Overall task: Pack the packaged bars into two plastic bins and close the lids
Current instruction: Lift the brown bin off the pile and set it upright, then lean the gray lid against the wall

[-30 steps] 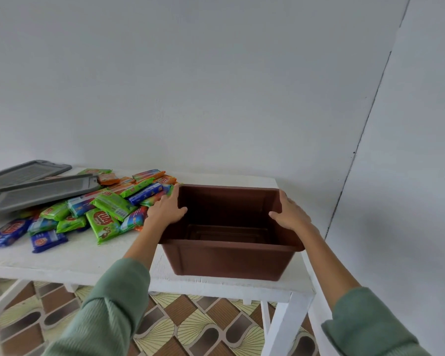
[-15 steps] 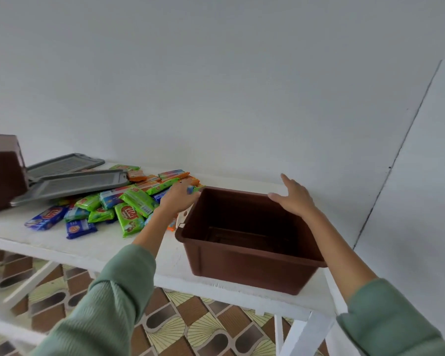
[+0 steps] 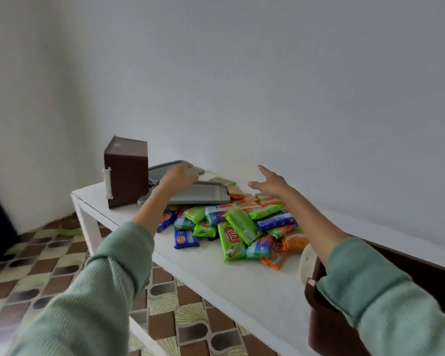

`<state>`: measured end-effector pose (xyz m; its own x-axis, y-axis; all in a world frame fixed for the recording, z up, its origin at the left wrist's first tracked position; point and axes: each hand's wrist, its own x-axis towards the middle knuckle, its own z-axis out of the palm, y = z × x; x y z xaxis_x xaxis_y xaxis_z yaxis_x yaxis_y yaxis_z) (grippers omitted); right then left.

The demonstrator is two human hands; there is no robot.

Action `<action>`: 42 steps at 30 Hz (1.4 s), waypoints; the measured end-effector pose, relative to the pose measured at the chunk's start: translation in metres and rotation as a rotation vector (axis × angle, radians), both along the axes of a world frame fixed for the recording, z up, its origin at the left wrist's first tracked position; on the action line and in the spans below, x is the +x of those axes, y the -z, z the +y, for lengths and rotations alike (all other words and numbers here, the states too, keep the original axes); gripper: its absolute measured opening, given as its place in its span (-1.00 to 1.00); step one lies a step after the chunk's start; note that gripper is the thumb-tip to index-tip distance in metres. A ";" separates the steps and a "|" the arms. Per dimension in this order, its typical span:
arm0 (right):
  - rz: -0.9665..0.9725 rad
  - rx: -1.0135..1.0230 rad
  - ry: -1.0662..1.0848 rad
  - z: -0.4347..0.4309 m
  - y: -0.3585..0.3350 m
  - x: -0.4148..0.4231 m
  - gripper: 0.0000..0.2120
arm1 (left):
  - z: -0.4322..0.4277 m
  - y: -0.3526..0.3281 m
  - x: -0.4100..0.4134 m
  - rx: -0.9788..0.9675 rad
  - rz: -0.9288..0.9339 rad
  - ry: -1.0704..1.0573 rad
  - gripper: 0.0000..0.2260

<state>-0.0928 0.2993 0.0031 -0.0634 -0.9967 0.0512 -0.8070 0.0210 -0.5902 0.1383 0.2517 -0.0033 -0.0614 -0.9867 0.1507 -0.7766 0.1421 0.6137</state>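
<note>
Both hands have left the rim of the near bin (image 3: 321,327) and swung across to the far end of the table (image 3: 242,276); the view has turned with them.

Left hand (image 3: 178,177): over the two stacked grey lids (image 3: 203,195), fingers reaching forward and not seen curled round anything. Contact with a lid cannot be confirmed; that part is blurred.

Right hand (image 3: 270,185): in the air above the rear of the bars (image 3: 231,223), fingers spread, holding nothing.

Bars: none packed as far as can be seen. They lie in a loose heap on the table, between the lids and the near bin. That bin stands at the right end, largely hidden by the right sleeve.

Far bin (image 3: 126,173): tipped on its side at the left end, touching or just beside the lids.

Judgement: the reach is for the lids or the far bin. Both lie ahead of and to the left of the hands. The lids' long axis runs across the table, roughly square to the forearms. The left hand is clearly the nearer; the right must cross the heap to assist.
</note>
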 end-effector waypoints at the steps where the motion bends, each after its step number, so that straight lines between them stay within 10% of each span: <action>1: -0.001 0.009 -0.022 -0.019 0.004 0.015 -0.32 | -0.015 0.002 0.015 0.014 0.007 -0.028 -0.56; 19: 0.193 0.318 0.117 -0.251 0.142 0.095 -0.19 | -0.175 0.123 0.118 0.497 -0.097 -0.172 -0.45; 30: 0.023 0.059 0.357 -0.227 0.060 0.043 -0.42 | -0.194 0.057 0.050 0.151 -0.127 -0.138 -0.42; 42: 0.105 -0.366 0.703 -0.079 -0.045 -0.176 -0.33 | -0.146 -0.018 -0.206 -0.159 0.108 0.275 -0.32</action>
